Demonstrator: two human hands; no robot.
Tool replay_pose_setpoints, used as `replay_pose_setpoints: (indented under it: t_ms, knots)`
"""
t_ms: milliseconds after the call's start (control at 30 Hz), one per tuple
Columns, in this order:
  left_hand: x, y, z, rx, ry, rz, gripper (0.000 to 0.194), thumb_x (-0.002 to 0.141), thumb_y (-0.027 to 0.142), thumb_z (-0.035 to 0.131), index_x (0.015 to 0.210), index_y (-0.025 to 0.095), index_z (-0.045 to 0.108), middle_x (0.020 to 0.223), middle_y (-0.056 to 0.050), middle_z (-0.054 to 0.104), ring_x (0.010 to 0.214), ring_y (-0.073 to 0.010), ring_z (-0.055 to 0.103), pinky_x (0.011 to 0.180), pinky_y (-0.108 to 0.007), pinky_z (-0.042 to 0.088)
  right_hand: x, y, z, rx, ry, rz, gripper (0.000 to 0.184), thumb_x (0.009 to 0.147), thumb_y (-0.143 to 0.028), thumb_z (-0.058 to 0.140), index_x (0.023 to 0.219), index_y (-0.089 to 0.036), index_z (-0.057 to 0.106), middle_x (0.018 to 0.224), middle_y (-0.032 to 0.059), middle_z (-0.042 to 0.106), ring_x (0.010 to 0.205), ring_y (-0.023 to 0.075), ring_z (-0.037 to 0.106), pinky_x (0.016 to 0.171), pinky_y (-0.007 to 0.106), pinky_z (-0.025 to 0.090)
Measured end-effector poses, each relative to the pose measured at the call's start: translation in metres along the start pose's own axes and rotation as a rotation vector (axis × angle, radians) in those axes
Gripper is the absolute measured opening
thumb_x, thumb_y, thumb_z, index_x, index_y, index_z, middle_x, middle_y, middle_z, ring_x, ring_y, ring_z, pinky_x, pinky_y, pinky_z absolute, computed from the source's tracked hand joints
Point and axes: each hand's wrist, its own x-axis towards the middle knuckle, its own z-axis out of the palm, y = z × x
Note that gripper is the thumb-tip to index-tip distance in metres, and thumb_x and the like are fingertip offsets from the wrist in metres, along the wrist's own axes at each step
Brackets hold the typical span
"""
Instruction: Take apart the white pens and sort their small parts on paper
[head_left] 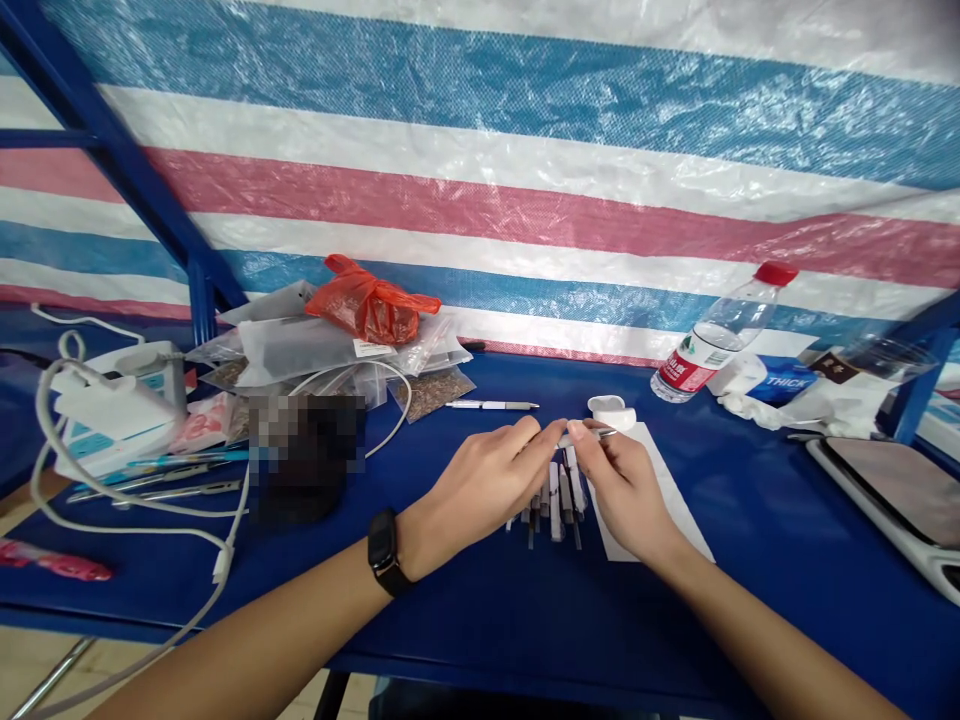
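Observation:
Over the middle of the blue table, my left hand (499,465) and my right hand (634,490) meet with fingertips pinched close together. Between them shows a slim, greyish stick-like piece (606,432), its far end poking out past my right fingers. Its kind is too small to make out. Just below the fingertips lies a bundle of narrow strips (556,508), several with white paper labels wrapped round them; my hands partly cover it. A white sheet of paper (679,505) lies under my right hand. Behind it sits a small open white case (611,408).
A white pen (491,405) lies behind my hands. At left are plastic bags (292,345), a red bag (367,305), a white device (120,400) and looping cables (142,530). A bottle (709,345), tissue pack (776,378) and scale (892,490) stand at right.

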Motion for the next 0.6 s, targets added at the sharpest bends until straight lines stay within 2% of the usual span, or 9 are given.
replay_pose_setpoints:
  t_ms: [67, 133, 233, 300, 333, 367, 433, 600]
  knots:
    - [0.0, 0.005, 0.001, -0.147, -0.025, -0.083, 0.035, 0.108, 0.028, 0.029, 0.121, 0.017, 0.06, 0.091, -0.006, 0.062, 0.07, -0.0162, 0.059, 0.057, -0.027, 0.04, 0.0, 0.002, -0.002, 0.057, -0.014, 0.054, 0.064, 0.09, -0.077, 0.051, 0.059, -0.025, 0.03, 0.059, -0.0049, 0.026, 0.053, 0.012, 0.025, 0.05, 0.03, 0.026]
    - [0.0, 0.009, -0.001, -0.423, -0.083, -0.196, 0.033, 0.108, 0.033, 0.032, 0.102, 0.018, 0.061, 0.082, -0.002, 0.058, 0.067, -0.0144, 0.054, 0.059, -0.027, 0.039, -0.001, 0.005, -0.004, 0.093, -0.07, 0.089, 0.063, 0.09, -0.076, 0.052, 0.06, -0.025, 0.031, 0.06, -0.0057, 0.024, 0.053, 0.0119, 0.023, 0.05, 0.03, 0.025]
    - [0.002, 0.01, -0.008, -1.006, -0.273, -0.39, 0.037, 0.105, 0.046, 0.04, 0.082, 0.02, 0.052, 0.062, 0.006, 0.038, 0.051, -0.0095, 0.036, 0.05, -0.025, 0.033, -0.002, 0.006, -0.012, 0.086, -0.182, 0.036, 0.059, 0.096, -0.071, 0.049, 0.062, -0.023, 0.04, 0.063, -0.0033, 0.035, 0.057, 0.0138, 0.034, 0.057, 0.03, 0.036]
    - [0.003, 0.005, -0.013, -1.324, -0.434, -0.485, 0.038, 0.102, 0.053, 0.044, 0.083, 0.02, 0.052, 0.059, 0.009, 0.027, 0.044, -0.007, 0.022, 0.044, -0.023, 0.023, -0.002, 0.004, -0.019, 0.08, -0.257, -0.012, 0.053, 0.101, -0.064, 0.046, 0.068, -0.023, 0.048, 0.07, -0.0009, 0.044, 0.064, 0.0158, 0.043, 0.066, 0.031, 0.042]
    - [0.004, 0.002, -0.016, -1.415, -0.491, -0.509, 0.037, 0.101, 0.054, 0.047, 0.086, 0.021, 0.053, 0.059, 0.01, 0.027, 0.043, -0.0063, 0.019, 0.042, -0.023, 0.02, 0.0, 0.003, -0.022, 0.082, -0.292, -0.027, 0.048, 0.102, -0.061, 0.047, 0.072, -0.023, 0.052, 0.074, -0.0001, 0.048, 0.067, 0.0167, 0.046, 0.069, 0.032, 0.044]
    - [0.005, -0.002, -0.018, -1.458, -0.517, -0.523, 0.035, 0.1, 0.054, 0.05, 0.089, 0.021, 0.053, 0.058, 0.01, 0.028, 0.043, -0.0059, 0.017, 0.042, -0.022, 0.018, 0.001, 0.002, -0.025, 0.089, -0.319, -0.038, 0.042, 0.101, -0.058, 0.051, 0.077, -0.024, 0.056, 0.077, 0.0004, 0.052, 0.071, 0.0174, 0.049, 0.071, 0.032, 0.045]
    - [0.005, -0.007, -0.02, -1.421, -0.493, -0.534, 0.03, 0.099, 0.052, 0.052, 0.096, 0.023, 0.051, 0.057, 0.011, 0.034, 0.042, -0.0062, 0.021, 0.042, -0.021, 0.019, 0.006, 0.001, -0.029, 0.115, -0.322, -0.046, 0.033, 0.097, -0.057, 0.06, 0.086, -0.025, 0.061, 0.082, 0.001, 0.056, 0.075, 0.0183, 0.052, 0.071, 0.032, 0.046]
    - [0.003, -0.004, -0.014, -1.105, -0.277, -0.449, 0.027, 0.102, 0.049, 0.047, 0.092, 0.024, 0.044, 0.064, 0.007, 0.053, 0.05, -0.009, 0.042, 0.05, -0.021, 0.034, 0.013, 0.001, -0.027, 0.12, -0.146, -0.013, 0.032, 0.088, -0.055, 0.07, 0.083, -0.024, 0.067, 0.077, 0.0024, 0.061, 0.074, 0.0196, 0.058, 0.07, 0.033, 0.05]
